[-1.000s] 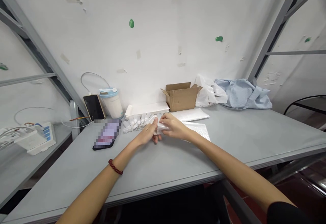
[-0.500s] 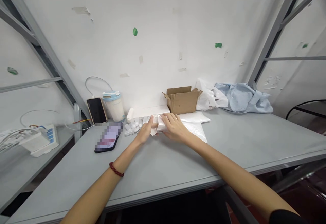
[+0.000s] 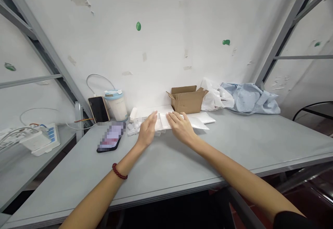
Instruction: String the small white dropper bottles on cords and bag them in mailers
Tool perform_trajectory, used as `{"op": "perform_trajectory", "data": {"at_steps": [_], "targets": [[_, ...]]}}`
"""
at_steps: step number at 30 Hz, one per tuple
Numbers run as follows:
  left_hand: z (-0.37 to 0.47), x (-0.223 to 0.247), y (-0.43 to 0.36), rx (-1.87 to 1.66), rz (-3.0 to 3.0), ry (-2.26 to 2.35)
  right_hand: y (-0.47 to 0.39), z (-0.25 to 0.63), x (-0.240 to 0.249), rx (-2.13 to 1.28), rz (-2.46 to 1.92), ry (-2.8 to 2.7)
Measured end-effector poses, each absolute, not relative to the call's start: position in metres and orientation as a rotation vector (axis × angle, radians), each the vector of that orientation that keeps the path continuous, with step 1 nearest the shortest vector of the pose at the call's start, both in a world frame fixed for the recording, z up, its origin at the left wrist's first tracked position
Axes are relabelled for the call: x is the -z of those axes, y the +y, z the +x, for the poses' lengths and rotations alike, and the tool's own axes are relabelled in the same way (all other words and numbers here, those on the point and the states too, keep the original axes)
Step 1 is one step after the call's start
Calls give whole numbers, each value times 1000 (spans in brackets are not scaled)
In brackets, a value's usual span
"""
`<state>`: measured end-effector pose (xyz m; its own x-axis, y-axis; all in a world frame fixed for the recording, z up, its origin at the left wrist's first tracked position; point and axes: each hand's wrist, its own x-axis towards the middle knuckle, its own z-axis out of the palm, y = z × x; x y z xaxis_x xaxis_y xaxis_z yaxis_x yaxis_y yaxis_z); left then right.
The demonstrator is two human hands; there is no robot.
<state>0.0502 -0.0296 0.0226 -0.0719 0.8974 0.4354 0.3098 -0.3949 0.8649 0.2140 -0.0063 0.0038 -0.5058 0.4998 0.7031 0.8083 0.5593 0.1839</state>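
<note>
A white padded mailer lies flat between my two hands, lifted slightly at the front. My left hand holds its left end, with the thumb along the top side and the other fingers largely hidden. Across the upper face rest the fingers of my right hand, which grips the mailer from the right. Small clear-and-white plastic tubes or bottles are heaped just beyond my left hand. Another white mailer lies to the right, partly behind my right hand.
Behind the hands are an open cardboard box, a white plastic bag and a light blue cloth bag. On the left stand a lidded cup and a propped phone; another phone lies flat. A power strip is further left.
The mailer's left end, gaping and crumpled before, is now flattened with a fold across it. My left hand has turned more upright at that end; my right fingers have spread over the top.
</note>
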Motion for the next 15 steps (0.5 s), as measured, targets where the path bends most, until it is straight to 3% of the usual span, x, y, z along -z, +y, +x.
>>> {"op": "perform_trajectory", "data": {"at_steps": [8,15], "targets": [[55,-16,-43,-1582,2062,1393,-3,221,-11,664,-1058,-2171],[54,-8,-34,-1402,2456,1231,-5,216,-8,615,-1022,-2198]]}}
